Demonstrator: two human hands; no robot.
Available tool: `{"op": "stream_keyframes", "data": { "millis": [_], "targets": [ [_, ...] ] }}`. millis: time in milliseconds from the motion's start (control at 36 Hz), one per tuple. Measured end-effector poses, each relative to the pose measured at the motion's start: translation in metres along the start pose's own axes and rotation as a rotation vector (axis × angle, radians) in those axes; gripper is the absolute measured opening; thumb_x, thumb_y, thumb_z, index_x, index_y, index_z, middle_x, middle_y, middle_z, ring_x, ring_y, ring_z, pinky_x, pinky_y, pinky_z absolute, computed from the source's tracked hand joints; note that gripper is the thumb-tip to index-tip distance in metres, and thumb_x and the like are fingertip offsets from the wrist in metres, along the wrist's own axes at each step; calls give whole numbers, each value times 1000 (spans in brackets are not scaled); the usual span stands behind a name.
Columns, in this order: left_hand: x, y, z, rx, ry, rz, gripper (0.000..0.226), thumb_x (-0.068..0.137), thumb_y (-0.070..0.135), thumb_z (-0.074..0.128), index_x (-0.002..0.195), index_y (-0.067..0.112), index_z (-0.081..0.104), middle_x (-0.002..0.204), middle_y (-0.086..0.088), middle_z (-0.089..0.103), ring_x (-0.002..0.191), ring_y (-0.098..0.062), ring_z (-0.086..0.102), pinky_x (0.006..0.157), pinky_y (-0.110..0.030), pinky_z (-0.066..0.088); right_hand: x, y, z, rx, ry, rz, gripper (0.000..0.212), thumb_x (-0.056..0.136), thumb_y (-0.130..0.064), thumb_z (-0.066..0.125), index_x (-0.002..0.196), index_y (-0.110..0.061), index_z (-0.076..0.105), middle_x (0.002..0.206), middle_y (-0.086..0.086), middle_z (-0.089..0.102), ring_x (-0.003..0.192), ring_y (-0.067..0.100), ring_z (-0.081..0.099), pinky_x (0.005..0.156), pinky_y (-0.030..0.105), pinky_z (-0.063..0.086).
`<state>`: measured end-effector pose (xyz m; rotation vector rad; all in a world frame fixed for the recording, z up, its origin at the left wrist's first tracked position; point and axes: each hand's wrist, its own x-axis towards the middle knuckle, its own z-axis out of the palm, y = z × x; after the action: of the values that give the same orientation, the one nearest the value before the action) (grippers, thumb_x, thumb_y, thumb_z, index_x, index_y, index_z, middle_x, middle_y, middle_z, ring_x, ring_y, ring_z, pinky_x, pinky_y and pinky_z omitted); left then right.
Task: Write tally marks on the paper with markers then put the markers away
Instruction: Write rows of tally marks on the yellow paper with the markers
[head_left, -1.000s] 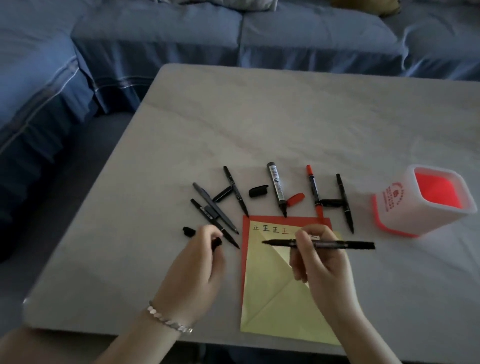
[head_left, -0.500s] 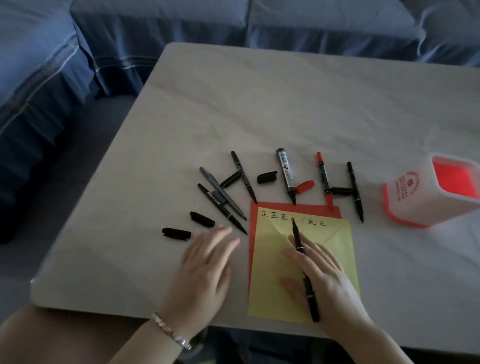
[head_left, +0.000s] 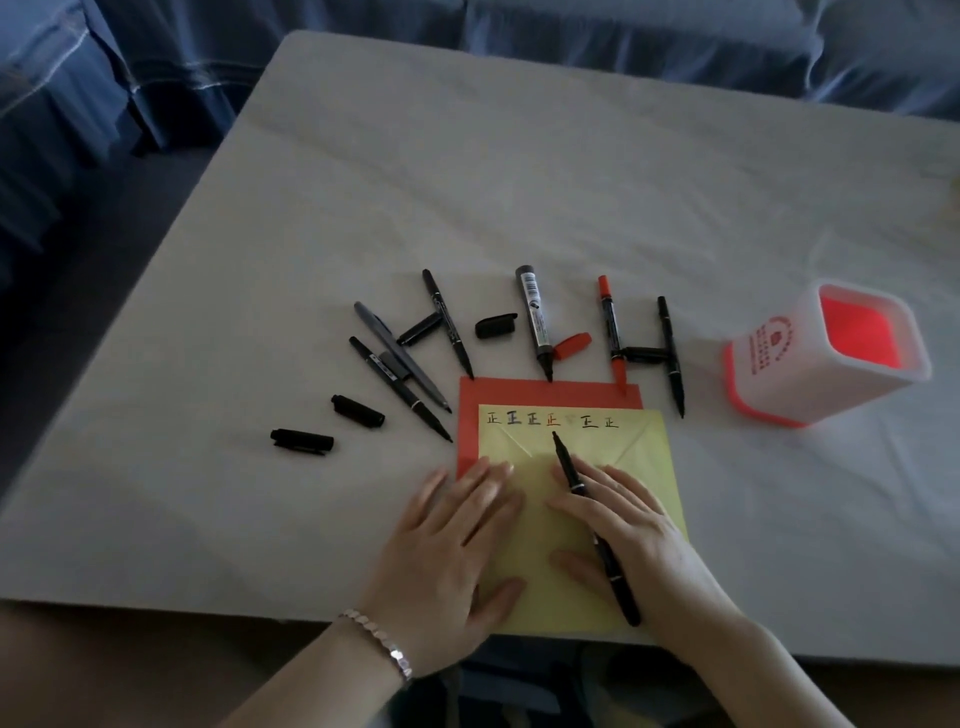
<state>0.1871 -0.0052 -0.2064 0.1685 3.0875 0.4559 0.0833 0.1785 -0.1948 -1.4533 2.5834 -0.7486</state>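
A yellow paper (head_left: 639, 452) lies on a red sheet (head_left: 545, 392) near the table's front edge, with a row of tally characters along its top. My left hand (head_left: 452, 551) rests flat on the yellow paper's left part, fingers spread and empty. My right hand (head_left: 639, 535) lies flat on the paper too. An uncapped black marker (head_left: 563, 462) is tucked between its fingers, tip pointing at the tally row. Several uncapped markers lie fanned behind the paper, among them a thick black marker (head_left: 535, 317) and a red marker (head_left: 608, 317).
A white and red square pen holder (head_left: 810, 374) stands to the right of the paper. Two black caps (head_left: 301, 441) (head_left: 358, 410) lie at the left, and a red cap (head_left: 571, 345) sits among the markers. A blue sofa (head_left: 623, 36) runs behind the grey table (head_left: 467, 182).
My left hand set a black cap down at the left and slid right onto the paper. My right hand turned the marker from sideways to pointing away and laid itself flat.
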Motion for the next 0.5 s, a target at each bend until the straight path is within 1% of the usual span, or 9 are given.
{"op": "stream_keyframes", "data": {
  "millis": [56, 83, 139, 194, 250, 306, 361, 417, 500],
  "targets": [
    [0, 0, 1, -4, 3, -6, 62, 89, 57, 25, 132, 17, 43, 142, -4, 39, 133, -18, 25, 103, -43, 21, 3, -6, -6, 186, 69, 132, 38, 93, -53, 32, 112, -29, 54, 121, -17, 58, 117, 3, 49, 101, 26, 40],
    [0, 0, 2, -6, 5, -7, 62, 89, 57, 23, 132, 17, 43, 143, -4, 38, 134, -19, 24, 103, -45, 22, 6, -9, -9, 307, 121, 218, 34, 93, -52, 31, 111, -34, 53, 115, -23, 60, 108, 0, 54, 93, 19, 44],
    [-1, 0, 4, -12, 19, -10, 61, 87, 55, 30, 132, 17, 44, 143, -3, 37, 135, -19, 24, 103, -46, 22, 12, -12, -13, 514, 278, 339, 32, 90, -55, 29, 112, -47, 51, 106, -22, 63, 96, -1, 59, 83, 9, 44],
    [-1, 1, 4, -25, 32, -19, 60, 83, 53, 39, 131, 17, 45, 144, -3, 38, 136, -20, 25, 104, -47, 22, 23, -14, -16, 698, 420, 408, 45, 84, -68, 28, 113, -46, 54, 101, -15, 67, 95, 6, 63, 85, 16, 49],
    [-1, 2, 3, -35, 45, -35, 60, 82, 51, 41, 131, 16, 44, 143, -3, 38, 136, -21, 26, 104, -47, 22, 38, -17, -20, 825, 502, 462, 56, 78, -74, 35, 108, -33, 60, 95, -3, 71, 93, 16, 67, 81, 25, 53],
    [-1, 2, 2, -47, 54, -53, 60, 83, 51, 41, 132, 16, 43, 143, -4, 38, 136, -21, 26, 105, -47, 21, 52, -23, -24, 958, 555, 551, 48, 79, -62, 45, 97, -22, 65, 87, 4, 73, 86, 20, 69, 74, 25, 55],
    [0, 1, 1, -52, 63, -57, 61, 83, 51, 40, 132, 16, 42, 143, -5, 38, 136, -21, 26, 106, -46, 20, 64, -28, -24, 1053, 581, 621, 24, 86, -37, 54, 86, -16, 67, 76, 5, 73, 74, 21, 70, 64, 25, 56],
    [0, 1, 1, -56, 68, -62, 61, 83, 52, 40, 132, 15, 43, 142, -5, 39, 135, -22, 27, 105, -46, 21, 75, -32, -19, 987, 572, 636, 12, 86, -17, 59, 77, -12, 65, 63, 3, 69, 60, 15, 66, 56, 22, 53],
    [1, 2, 1, -56, 75, -70, 62, 82, 52, 38, 130, 14, 44, 141, -7, 41, 134, -22, 28, 104, -46, 22, 92, -38, -6, 888, 549, 616, 12, 78, -13, 68, 70, -9, 61, 51, 0, 59, 44, 9, 53, 46, 18, 45]
  ]
}}
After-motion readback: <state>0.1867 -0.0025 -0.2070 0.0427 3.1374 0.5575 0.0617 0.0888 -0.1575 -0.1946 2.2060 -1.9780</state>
